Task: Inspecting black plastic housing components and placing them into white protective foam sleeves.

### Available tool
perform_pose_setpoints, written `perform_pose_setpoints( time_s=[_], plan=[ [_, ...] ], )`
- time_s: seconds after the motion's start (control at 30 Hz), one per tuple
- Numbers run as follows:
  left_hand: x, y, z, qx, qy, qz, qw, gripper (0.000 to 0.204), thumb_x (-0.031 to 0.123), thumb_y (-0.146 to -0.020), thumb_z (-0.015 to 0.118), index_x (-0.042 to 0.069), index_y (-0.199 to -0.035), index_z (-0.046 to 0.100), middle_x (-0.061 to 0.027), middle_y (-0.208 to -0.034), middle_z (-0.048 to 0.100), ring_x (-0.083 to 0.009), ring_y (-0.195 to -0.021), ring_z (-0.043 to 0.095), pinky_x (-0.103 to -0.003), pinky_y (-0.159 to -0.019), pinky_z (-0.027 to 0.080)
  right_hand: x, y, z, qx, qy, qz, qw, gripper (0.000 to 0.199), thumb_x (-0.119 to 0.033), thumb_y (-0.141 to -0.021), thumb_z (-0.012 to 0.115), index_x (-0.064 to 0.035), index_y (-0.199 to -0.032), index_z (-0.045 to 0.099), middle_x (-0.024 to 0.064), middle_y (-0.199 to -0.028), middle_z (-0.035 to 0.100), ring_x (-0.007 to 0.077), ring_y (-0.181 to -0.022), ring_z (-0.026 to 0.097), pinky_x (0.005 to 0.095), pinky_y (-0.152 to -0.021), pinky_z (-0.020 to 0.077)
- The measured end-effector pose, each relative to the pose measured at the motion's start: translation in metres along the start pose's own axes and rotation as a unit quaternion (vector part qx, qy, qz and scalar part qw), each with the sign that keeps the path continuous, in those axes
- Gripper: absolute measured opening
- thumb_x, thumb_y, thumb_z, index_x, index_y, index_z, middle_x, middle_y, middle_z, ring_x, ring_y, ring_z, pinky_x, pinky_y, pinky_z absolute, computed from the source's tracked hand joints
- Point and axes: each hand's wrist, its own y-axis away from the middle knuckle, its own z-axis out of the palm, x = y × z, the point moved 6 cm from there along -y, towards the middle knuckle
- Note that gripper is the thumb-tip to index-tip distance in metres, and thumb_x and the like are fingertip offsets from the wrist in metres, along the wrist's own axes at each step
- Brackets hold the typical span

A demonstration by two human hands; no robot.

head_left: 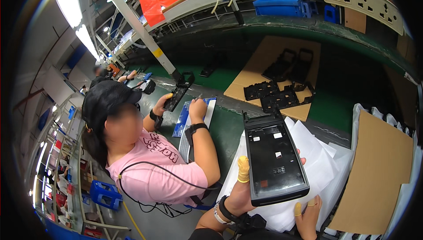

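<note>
My left hand [241, 194] holds a long black plastic housing [277, 160] from beneath and at its sides, its inner face tilted toward me. Small white pads and a reddish-brown square show on that face. A yellow finger cot covers the thumb at the housing's left edge; fingertips show past its right edge. Lower right, my right hand [308, 218] lies over white sheets [315, 152], thumb and fingers apart, finger cots on some tips. Nothing shows in it. A strap and bracelet circle my left wrist.
A co-worker in pink [161, 174] sits at left, holding a black plastic frame [179, 92] near a blue-and-white sheet [194, 116]. Several black frames [282, 94] lie on cardboard [251, 72] upon the green belt. A cardboard-topped stack [374, 169] stands right; a socket strip [361, 2] hangs above.
</note>
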Motion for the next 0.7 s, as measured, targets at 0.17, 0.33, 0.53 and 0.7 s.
perform_pose_setpoints(
  time_s=[0.17,0.33,0.53,0.7],
  plan=[
    [-0.007,0.0,0.0,0.002,0.017,-0.039,0.999,0.104,0.074,-0.07,0.048,0.007,-0.142,0.015,-0.0201,-0.142,0.025,-0.0346,-0.131,0.028,-0.052,-0.101,0.036,-0.001,0.001,-0.002,0.002,0.004,-0.002,1.0,0.048,-0.023,-0.084,0.057,0.0172,-0.108,0.045,0.039,-0.109,0.047,0.0515,-0.104,0.042,0.0524,-0.097,0.03],
    [-0.007,-0.007,-0.009,0.004,-0.122,-0.034,0.992,0.092,0.053,-0.077,0.063,0.008,-0.143,0.015,-0.0174,-0.136,0.034,-0.0326,-0.125,0.038,-0.043,-0.101,0.036,0.012,0.008,0.003,-0.005,0.013,0.006,1.0,0.048,-0.023,-0.084,0.057,0.0161,-0.108,0.045,0.0385,-0.11,0.046,0.0502,-0.106,0.041,0.0524,-0.097,0.0298],
    [0.021,-0.071,-0.007,-0.025,-0.811,0.136,0.569,0.057,0.024,-0.061,0.078,0.017,-0.115,0.059,-0.0169,-0.106,0.044,-0.0308,-0.098,0.048,-0.034,-0.086,0.042,0.014,0.015,0.008,0.009,0.015,-0.026,1.0,0.044,-0.021,-0.083,0.056,0.0112,-0.111,0.045,0.0299,-0.111,0.048,0.0454,-0.109,0.041,0.0519,-0.096,0.029],
    [0.017,-0.162,-0.036,-0.068,-0.761,0.084,0.64,0.049,0.028,-0.068,0.076,0.012,-0.112,0.06,-0.017,-0.109,0.051,-0.0287,-0.103,0.049,-0.033,-0.092,0.041,0.012,0.021,0.004,0.048,0.008,-0.057,0.997,0.044,-0.017,-0.081,0.056,0.0103,-0.114,0.044,0.0287,-0.114,0.046,0.0443,-0.11,0.04,0.0513,-0.097,0.0295]
  ],
)
